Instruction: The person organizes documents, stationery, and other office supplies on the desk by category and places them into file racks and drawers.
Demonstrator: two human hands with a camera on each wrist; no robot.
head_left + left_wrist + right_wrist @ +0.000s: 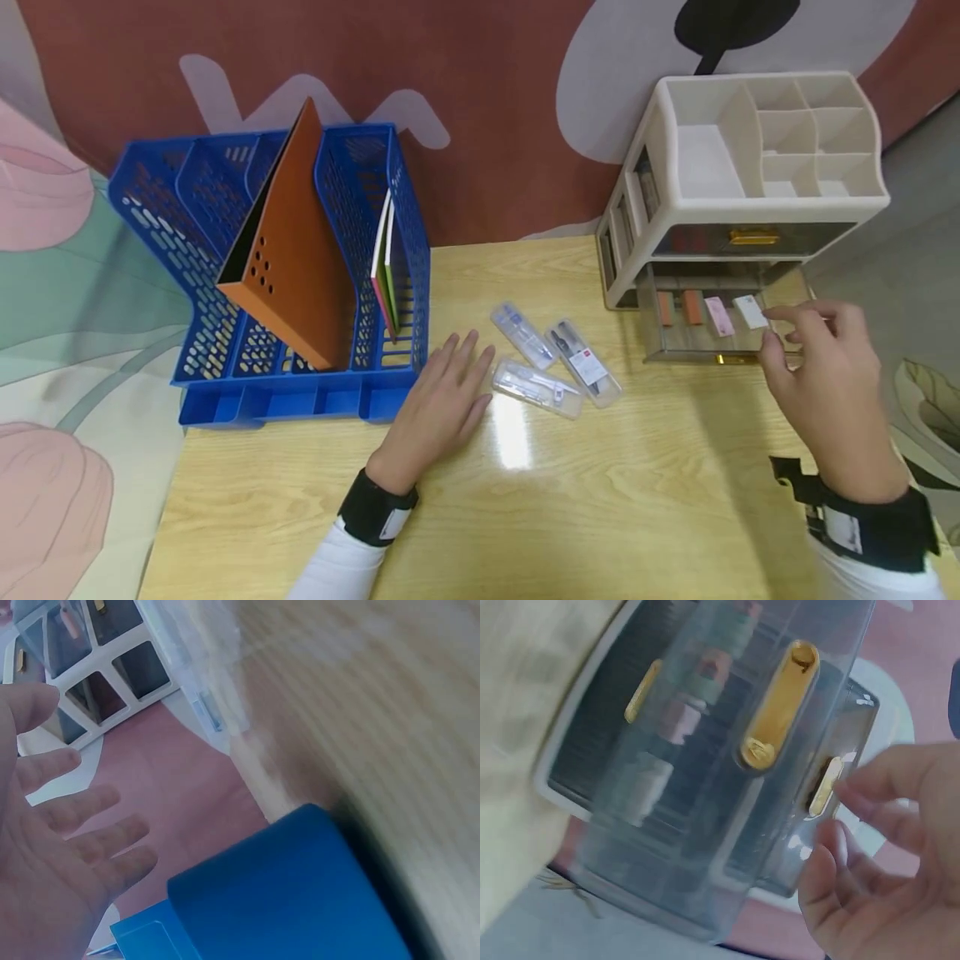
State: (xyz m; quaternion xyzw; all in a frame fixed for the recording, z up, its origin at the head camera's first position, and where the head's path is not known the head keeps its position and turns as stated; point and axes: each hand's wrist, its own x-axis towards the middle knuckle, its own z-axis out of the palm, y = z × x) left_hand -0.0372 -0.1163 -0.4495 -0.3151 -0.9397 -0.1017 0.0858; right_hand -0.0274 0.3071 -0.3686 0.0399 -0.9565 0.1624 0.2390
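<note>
My right hand (828, 375) hovers at the right end of a pulled-out clear drawer (678, 346), thumb and index finger apart and fingers loosely bent, with nothing between them. In the drawer lies a row of small erasers: a white eraser (750, 312) nearest the fingertips, a pink eraser (719, 317) and two orange-brown erasers (692, 307). The right wrist view shows the drawer's gold handle (780, 709). My left hand (442, 400) lies palm down with fingers spread, beside the blue file rack (300, 404). Near its fingertips are three clear plastic cases (536, 392) with stationery inside.
The white desktop organizer (787, 204) stands at the back right, with open compartments on top and a shut drawer (753, 239) above the pulled-out one. An orange folder (300, 258) and thin booklets (384, 267) stand in the rack. A patterned wall covering borders the table.
</note>
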